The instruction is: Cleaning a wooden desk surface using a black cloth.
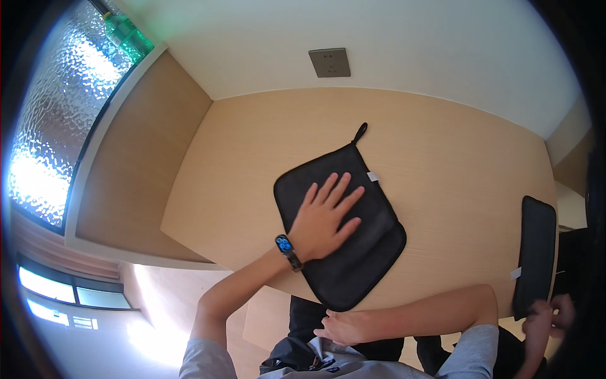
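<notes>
A square piece of black fabric (374,227) with rounded corners lies on the wooden desk, turned on a slant. At its top corner is a thin black loop (361,133), and a small white tag (373,177) sticks out from its right edge. My left hand (322,222) rests palm down on the fabric with its fingers spread, a smart band (288,251) on its wrist. Beside the fabric's lowest corner, at the desk's front edge, my right hand (343,327) has curled fingers. Whether they pinch that corner is hard to make out.
Another black fabric piece (535,256), long and narrow in view, lies by the right edge of the wooden desk (450,166). Another person's hands (547,315) are near it. A socket (330,62) is on the wall. A green bottle (127,38) stands on the left partition's ledge.
</notes>
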`<action>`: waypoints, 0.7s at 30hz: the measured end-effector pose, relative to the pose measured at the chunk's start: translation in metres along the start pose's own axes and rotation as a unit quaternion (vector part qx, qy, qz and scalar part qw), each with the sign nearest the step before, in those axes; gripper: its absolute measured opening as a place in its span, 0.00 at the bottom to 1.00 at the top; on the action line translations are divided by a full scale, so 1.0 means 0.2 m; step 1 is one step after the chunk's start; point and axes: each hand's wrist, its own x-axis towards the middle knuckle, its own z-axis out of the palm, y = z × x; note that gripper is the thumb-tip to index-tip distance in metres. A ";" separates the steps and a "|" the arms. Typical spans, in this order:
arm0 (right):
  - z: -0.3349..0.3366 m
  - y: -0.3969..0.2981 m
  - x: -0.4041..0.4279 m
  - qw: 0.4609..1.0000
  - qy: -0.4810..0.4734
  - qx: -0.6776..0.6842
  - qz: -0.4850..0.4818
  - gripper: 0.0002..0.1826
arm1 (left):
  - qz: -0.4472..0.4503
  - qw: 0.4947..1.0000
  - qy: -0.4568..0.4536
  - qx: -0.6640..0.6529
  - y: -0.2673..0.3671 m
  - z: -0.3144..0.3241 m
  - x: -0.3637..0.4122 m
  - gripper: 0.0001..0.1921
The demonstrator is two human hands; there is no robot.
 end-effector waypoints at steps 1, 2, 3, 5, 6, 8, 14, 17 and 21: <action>-0.04 -0.01 0.00 0.996 -0.089 -0.009 0.022 0.26 | 0.004 1.000 0.000 -0.004 -0.05 0.00 0.01 0.31; -0.06 -0.01 -0.02 0.995 -0.091 -0.007 0.028 0.26 | -0.017 1.000 0.013 -0.002 -0.11 0.01 0.02 0.31; -0.08 -0.01 -0.04 0.995 -0.086 -0.009 0.046 0.25 | -0.037 0.999 0.026 0.002 -0.18 0.01 0.03 0.31; -0.12 -0.02 -0.06 0.994 -0.081 -0.011 0.066 0.24 | -0.092 0.994 0.046 0.019 -0.36 -0.01 0.04 0.31; -0.11 0.01 -0.01 0.997 -0.064 -0.009 0.030 0.24 | -0.151 0.986 0.047 0.056 -0.52 -0.05 -0.06 0.31; -0.17 -0.04 -0.10 0.994 -0.078 -0.012 0.079 0.23 | -0.189 0.978 0.084 0.041 -0.70 -0.01 0.03 0.31; -0.13 -0.04 -0.03 0.994 0.081 -0.056 0.038 0.14 | -0.338 0.934 0.076 0.091 -0.95 -0.06 -0.03 0.33; -0.25 -0.06 0.02 0.990 -0.135 -0.021 0.045 0.23 | -0.353 0.928 0.087 0.083 -0.83 0.04 0.15 0.34; -0.22 -0.06 -0.02 0.987 -0.148 -0.016 0.053 0.25 | -0.231 0.962 0.104 0.105 -0.45 0.14 0.42 0.33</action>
